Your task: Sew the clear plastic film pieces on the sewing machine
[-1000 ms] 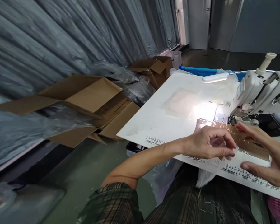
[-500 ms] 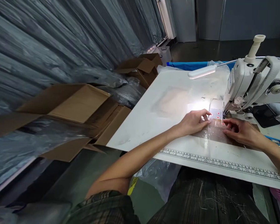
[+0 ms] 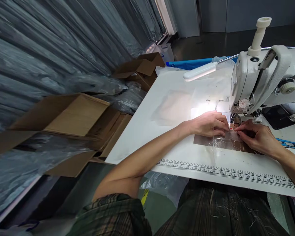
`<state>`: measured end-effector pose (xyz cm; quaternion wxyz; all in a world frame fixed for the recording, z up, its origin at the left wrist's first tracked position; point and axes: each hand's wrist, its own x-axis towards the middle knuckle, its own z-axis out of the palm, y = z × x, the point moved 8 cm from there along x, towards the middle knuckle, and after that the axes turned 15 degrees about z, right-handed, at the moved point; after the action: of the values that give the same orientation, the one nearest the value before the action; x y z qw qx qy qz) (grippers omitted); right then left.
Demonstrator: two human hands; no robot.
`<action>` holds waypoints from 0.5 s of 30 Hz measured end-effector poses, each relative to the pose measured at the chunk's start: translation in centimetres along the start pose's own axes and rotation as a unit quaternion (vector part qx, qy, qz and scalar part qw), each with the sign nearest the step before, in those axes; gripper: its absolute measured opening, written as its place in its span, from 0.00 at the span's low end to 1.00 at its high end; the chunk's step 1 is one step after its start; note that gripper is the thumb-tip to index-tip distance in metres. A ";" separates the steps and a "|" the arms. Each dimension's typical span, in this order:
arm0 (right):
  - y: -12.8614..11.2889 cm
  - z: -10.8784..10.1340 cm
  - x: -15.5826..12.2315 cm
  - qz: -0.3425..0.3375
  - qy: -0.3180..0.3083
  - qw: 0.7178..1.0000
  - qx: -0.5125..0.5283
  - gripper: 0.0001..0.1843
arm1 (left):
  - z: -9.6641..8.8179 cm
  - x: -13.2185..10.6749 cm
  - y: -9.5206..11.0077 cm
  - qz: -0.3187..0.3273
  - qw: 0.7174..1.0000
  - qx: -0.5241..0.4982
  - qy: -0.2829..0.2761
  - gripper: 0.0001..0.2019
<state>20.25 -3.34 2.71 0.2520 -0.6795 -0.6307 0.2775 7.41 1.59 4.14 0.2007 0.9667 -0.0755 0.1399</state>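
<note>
A thin clear plastic sheet (image 3: 222, 143) with a small red mark lies on the sewing table, up against the presser foot of a white sewing machine (image 3: 244, 82). My left hand (image 3: 211, 124) is on the sheet's left side, its fingers bent and closed on the plastic beside the foot. On the right, my right hand (image 3: 259, 137) pinches the sheet's edge between thumb and forefinger, just in front of the needle. Part of the sheet is hidden under my fingers. Beneath the sheet is a brownish plate (image 3: 203, 140) set in the table.
A printed ruler (image 3: 226, 172) runs along the table's front edge. Blue thread snips (image 3: 288, 143) lie right of my right hand. A white lamp (image 3: 200, 71) hangs low over the table. Open cardboard boxes (image 3: 77, 114) with plastic wrap stand at the left.
My left hand has shifted right, closer to the foot, and covers more of the sheet. Fewer red marks show. The view has moved slightly.
</note>
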 end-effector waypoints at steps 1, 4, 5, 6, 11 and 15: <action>-0.2 0.0 -0.1 -0.012 0.005 1.000 -0.006 0.16 | 0.3 -0.1 -0.5 -0.011 1.000 -0.003 0.002 0.05; -0.3 0.0 -0.2 -0.021 0.019 0.999 -0.026 0.16 | 0.9 -0.3 -1.4 -0.035 0.999 -0.016 0.010 0.04; -0.3 0.0 -0.2 -0.021 0.019 0.999 -0.028 0.16 | 1.0 -0.3 -1.5 -0.037 0.999 -0.015 0.015 0.05; -0.3 0.0 -0.2 -0.021 0.020 0.999 -0.027 0.16 | 1.0 -0.3 -1.5 -0.037 0.999 -0.012 0.017 0.05; -0.9 0.0 -0.5 -0.037 0.011 0.999 0.000 0.17 | 0.6 -0.4 -1.2 -0.045 0.999 0.010 -0.005 0.09; -1.5 0.5 -0.7 -0.046 -0.013 0.999 0.021 0.19 | 0.3 -0.6 -0.9 -0.032 0.999 0.015 -0.019 0.11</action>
<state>18.78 -3.95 3.39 0.2706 -0.6405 -0.6587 0.2876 7.12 2.31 3.42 0.1890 0.9740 -0.0459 0.1165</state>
